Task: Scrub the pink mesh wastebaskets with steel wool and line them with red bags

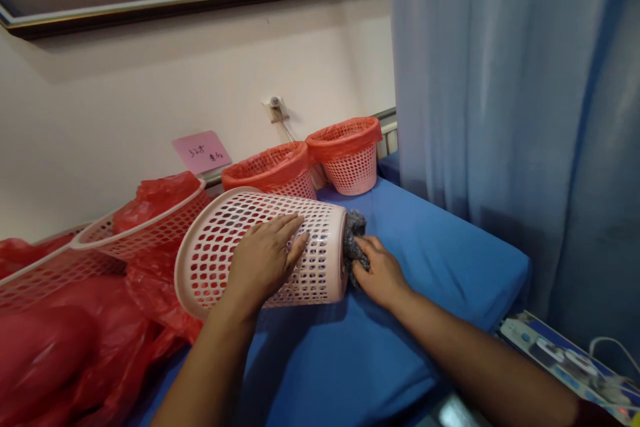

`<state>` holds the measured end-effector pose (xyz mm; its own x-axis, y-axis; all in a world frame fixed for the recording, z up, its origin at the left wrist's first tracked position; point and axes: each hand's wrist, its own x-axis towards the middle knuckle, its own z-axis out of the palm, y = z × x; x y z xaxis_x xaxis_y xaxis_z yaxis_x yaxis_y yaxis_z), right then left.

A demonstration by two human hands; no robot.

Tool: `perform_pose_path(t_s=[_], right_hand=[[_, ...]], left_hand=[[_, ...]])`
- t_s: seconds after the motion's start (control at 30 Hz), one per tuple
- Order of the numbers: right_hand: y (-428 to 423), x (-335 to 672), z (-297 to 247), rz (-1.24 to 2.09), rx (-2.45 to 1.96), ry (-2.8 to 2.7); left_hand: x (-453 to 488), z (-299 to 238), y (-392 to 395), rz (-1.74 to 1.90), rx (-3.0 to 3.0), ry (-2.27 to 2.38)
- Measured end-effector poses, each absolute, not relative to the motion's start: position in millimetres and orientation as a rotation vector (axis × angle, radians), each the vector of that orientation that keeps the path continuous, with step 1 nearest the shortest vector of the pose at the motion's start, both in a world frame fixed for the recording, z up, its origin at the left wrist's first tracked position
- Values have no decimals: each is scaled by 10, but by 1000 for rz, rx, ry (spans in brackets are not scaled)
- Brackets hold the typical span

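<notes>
A pink perforated plastic basket [220, 240] lies on its side on the blue-covered table [430, 260], its open mouth toward the left. My left hand [265, 260] rests flat on the basket's upper side, fingers stretched out, pressing it down. My right hand [380, 270] is closed on a grey cloth [353, 233] and holds it against the basket's bottom end.
Two upright pink baskets [350, 157] lined with red bags stand at the back by the wall. More baskets [145, 230] and loose red plastic bags [65, 340] pile up at the left. A blue curtain [510, 113] hangs at the right, a power strip [565, 360] below it.
</notes>
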<state>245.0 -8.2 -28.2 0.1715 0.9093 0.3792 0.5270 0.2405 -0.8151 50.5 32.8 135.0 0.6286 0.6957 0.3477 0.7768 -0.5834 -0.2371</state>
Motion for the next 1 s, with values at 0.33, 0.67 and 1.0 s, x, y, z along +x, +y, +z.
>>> perform_pose_path(t_s=[0.33, 0.67, 1.0], right_hand=[[-21, 2513, -255, 447, -1356, -1471], [9, 2555, -407, 592, -1556, -1447], [-271, 2597, -253, 659, -1473, -1648]], left_hand=[[501, 1324, 327, -351, -2477, -1209], [510, 1327, 337, -319, -2445, -1199], [490, 1321, 349, -288, -2415, -1187]])
